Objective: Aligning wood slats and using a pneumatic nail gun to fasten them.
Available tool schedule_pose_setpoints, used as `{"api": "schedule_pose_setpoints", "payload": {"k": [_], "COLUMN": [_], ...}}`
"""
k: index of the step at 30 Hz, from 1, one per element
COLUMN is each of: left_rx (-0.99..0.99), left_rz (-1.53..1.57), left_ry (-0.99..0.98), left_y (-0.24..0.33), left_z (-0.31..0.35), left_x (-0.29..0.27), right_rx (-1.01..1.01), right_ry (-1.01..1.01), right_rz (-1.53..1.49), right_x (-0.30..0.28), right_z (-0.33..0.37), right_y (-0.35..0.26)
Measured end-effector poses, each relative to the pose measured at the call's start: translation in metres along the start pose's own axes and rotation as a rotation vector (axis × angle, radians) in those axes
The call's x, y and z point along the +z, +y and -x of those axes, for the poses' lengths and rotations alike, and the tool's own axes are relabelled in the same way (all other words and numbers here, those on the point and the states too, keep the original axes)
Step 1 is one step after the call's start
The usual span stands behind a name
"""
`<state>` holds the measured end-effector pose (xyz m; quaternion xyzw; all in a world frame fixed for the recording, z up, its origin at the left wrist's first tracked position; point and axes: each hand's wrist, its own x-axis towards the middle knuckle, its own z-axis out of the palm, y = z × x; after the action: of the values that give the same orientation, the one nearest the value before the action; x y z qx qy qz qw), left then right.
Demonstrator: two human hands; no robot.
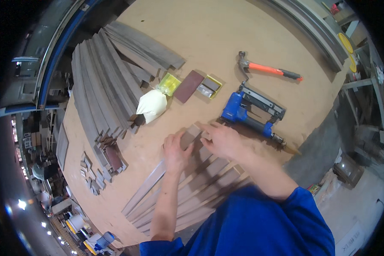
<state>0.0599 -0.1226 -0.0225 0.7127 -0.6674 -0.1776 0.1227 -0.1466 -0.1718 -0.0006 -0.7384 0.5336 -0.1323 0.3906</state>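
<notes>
Near the front of the table, my left hand point(177, 151) grips a grey-brown wooden strip point(190, 135) close to its far end, thumb on one side and fingers on the other. My right hand point(222, 138) has its fingers curled at the same end of that strip, pinching its edge. Several more wooden strips point(200, 181) lie side by side under my forearms, running toward my body; my hands partly cover them. Just beyond my right hand lies a blue nail gun point(248, 114) on its side.
Farther off lie an orange-handled claw hammer point(266, 69), a small yellow box point(209, 87), a maroon sanding sheet point(188, 86), a yellow-green packet point(169, 84) and a cream bag point(152, 105). Long grey strips point(102, 81) pile at left, beside small wood offcuts point(94, 177).
</notes>
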Motion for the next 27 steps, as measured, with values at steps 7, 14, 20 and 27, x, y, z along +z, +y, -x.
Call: {"api": "schedule_pose_setpoints", "payload": {"k": [7, 14, 20, 27], "left_rx": [0.006, 0.036, 0.024, 0.018], "left_rz": [-0.019, -0.048, -0.035, -0.063], "left_ry": [-0.003, 0.022, 0.002, -0.022], "left_y": [0.002, 0.006, 0.002, 0.0], "left_z": [0.0, -0.001, 0.001, -0.001], "left_x": [-0.001, -0.004, -0.005, -0.004], "right_rx": [-0.01, -0.01, 0.012, 0.071], "right_ry": [-0.02, -0.029, -0.078, 0.11], "right_rz": [-0.11, -0.166, -0.193, -0.182], "right_x": [0.017, 0.022, 0.022, 0.016], "right_z": [-0.001, -0.002, -0.003, -0.002], "right_y": [0.011, 0.019, 0.018, 0.013]}}
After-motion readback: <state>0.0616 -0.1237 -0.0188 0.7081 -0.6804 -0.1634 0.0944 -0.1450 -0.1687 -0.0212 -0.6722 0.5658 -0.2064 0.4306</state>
